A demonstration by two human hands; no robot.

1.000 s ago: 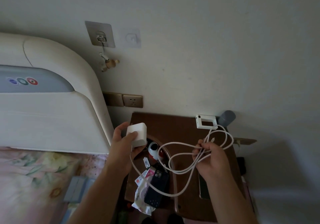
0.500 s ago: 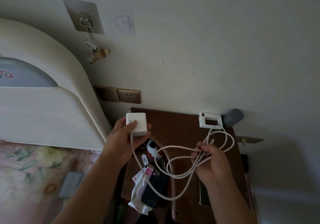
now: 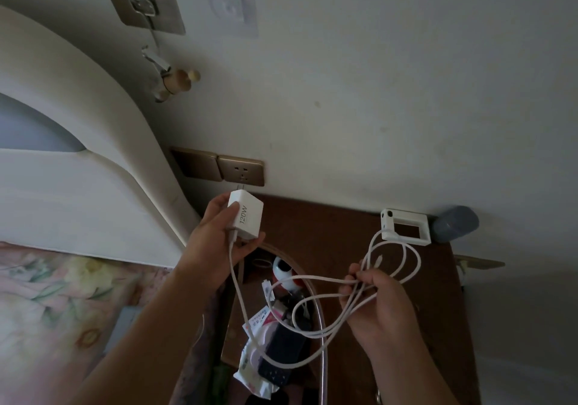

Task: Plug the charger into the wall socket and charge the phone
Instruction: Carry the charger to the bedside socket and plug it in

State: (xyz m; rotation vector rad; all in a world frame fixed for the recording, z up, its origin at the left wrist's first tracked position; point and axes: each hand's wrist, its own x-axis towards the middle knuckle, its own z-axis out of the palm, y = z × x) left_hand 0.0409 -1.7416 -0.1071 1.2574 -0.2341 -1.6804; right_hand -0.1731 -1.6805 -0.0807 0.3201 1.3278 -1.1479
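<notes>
Head view, charger (image 3: 245, 218) prongs just below wall socket (image 3: 241, 171)

"120W" in grey print on side of white charger (image 3: 245, 218), reads sideways, running toward 12 o'clock. Charger sits at 11 o'clock of frame centre. Paper packet (image 3: 257, 323) at 6 o'clock carries red and dark print, too small and blurred to read. No other legible text.

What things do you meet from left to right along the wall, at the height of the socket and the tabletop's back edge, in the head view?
Headboard → wall socket → white frame-like device → grey cylinder.
</notes>
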